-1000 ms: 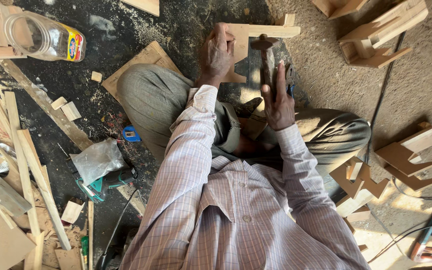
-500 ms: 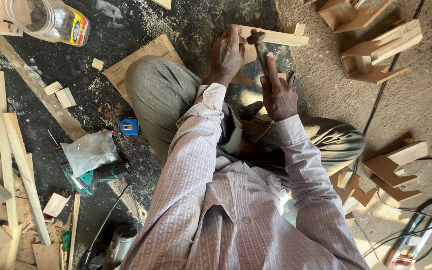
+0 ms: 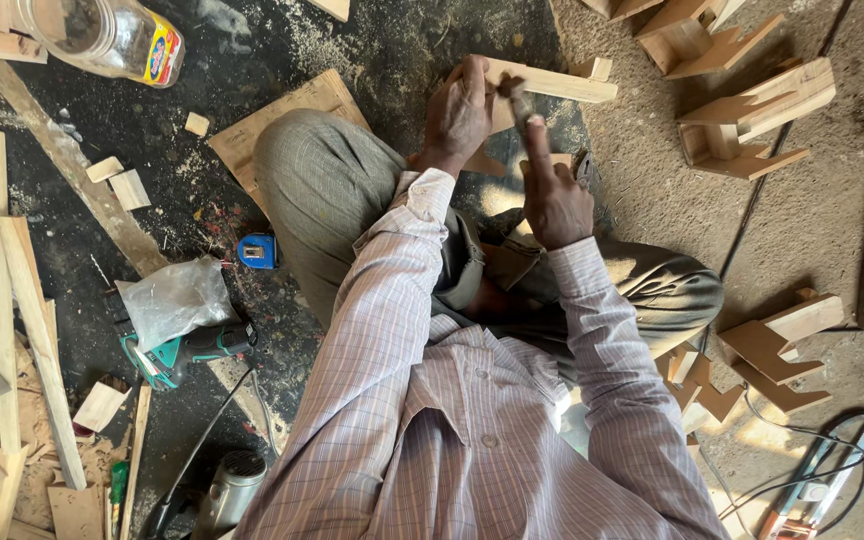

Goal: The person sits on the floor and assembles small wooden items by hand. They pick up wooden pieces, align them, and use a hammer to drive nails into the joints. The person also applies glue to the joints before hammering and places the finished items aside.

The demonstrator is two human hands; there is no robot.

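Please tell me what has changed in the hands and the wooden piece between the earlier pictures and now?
The right hand rose and swung the hammer up and forward, so its head now meets the wooden piece near the left hand; a second ago the hammer hung lower, beside the piece. Nothing was let go. The left hand still holds the piece, the person stays seated, and the scraps, jar and drill lie unmoved.

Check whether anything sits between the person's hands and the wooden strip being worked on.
Nothing visible does. The left hand already rests on the wooden strip, and the right hand holds a small tool against it.
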